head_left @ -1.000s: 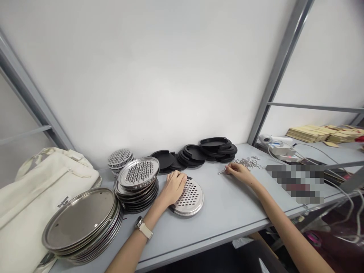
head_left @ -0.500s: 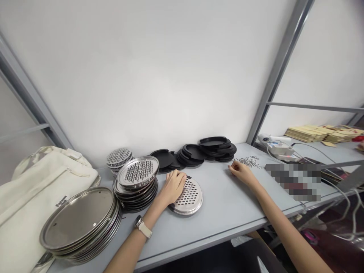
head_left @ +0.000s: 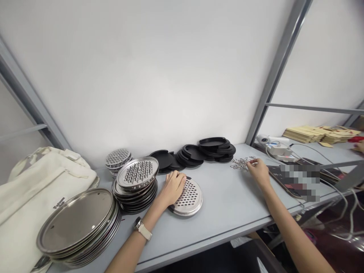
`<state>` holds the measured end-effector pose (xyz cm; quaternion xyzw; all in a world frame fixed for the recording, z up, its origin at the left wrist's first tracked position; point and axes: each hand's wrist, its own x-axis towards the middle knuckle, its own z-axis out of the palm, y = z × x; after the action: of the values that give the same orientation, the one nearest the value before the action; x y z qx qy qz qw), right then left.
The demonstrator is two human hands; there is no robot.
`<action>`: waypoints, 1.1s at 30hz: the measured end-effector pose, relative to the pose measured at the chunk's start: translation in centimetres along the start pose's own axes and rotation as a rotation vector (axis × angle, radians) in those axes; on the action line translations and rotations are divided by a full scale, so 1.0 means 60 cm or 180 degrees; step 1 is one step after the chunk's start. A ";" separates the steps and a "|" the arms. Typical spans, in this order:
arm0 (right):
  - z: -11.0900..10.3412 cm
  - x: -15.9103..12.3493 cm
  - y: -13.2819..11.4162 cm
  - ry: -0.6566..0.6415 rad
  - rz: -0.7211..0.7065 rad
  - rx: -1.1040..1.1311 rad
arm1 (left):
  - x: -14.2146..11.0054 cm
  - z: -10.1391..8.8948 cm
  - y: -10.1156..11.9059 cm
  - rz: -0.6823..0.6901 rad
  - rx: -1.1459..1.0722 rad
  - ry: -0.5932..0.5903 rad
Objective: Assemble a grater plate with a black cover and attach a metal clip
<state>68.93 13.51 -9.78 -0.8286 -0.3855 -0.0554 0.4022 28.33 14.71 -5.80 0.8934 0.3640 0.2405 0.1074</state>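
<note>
My left hand [head_left: 174,187] lies over the left side of a round metal grater plate [head_left: 189,198], its fingers curled on it and covering part of a dark rim piece. The plate is flat on the table, its slotted face up. At the right, my right hand [head_left: 258,170] has its fingertips pinched at the edge of a pile of small wire clips [head_left: 239,163]. What those fingers hold, if anything, is too small to make out. More grater plates [head_left: 138,173] are stacked left of my left hand, the top one tilted.
Black round trays [head_left: 193,154] lie in overlapping stacks along the wall. Large round metal lids [head_left: 76,220] are piled at front left beside a cream bag [head_left: 34,193]. Small grater discs [head_left: 118,157] stand behind. A dark tablet-like panel [head_left: 284,184] and a power strip [head_left: 281,149] lie right.
My right hand has moved right, across to the near right side of the clip pile. My left hand stays on the grater plate. Another person's hand now shows at the far right edge.
</note>
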 end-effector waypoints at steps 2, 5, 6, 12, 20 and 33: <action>0.001 0.011 0.005 -0.0024 -0.0003 -0.0051 | 0.000 0.000 0.000 0.0006 0.0002 0.0008; 0.005 0.020 0.008 -0.0172 -0.0084 -0.0112 | 0.000 0.000 0.000 0.0010 0.0010 0.0020; 0.006 0.022 0.010 -0.0235 -0.0113 -0.0130 | 0.000 0.000 0.000 0.0007 0.0013 0.0022; 0.009 0.021 0.012 -0.0584 -0.0257 -0.0163 | 0.000 -0.001 0.001 -0.0014 0.0010 -0.0006; 0.004 0.010 0.003 -0.0848 -0.0816 -0.0271 | 0.000 0.002 0.000 0.0027 0.0048 0.0039; -0.008 -0.002 0.001 -0.1063 -0.0916 -0.0030 | 0.001 0.001 0.001 0.0040 0.0065 0.0031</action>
<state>68.99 13.09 -9.54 -0.7646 -0.5608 0.0240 0.3168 28.39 14.70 -5.81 0.8955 0.3613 0.2418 0.0950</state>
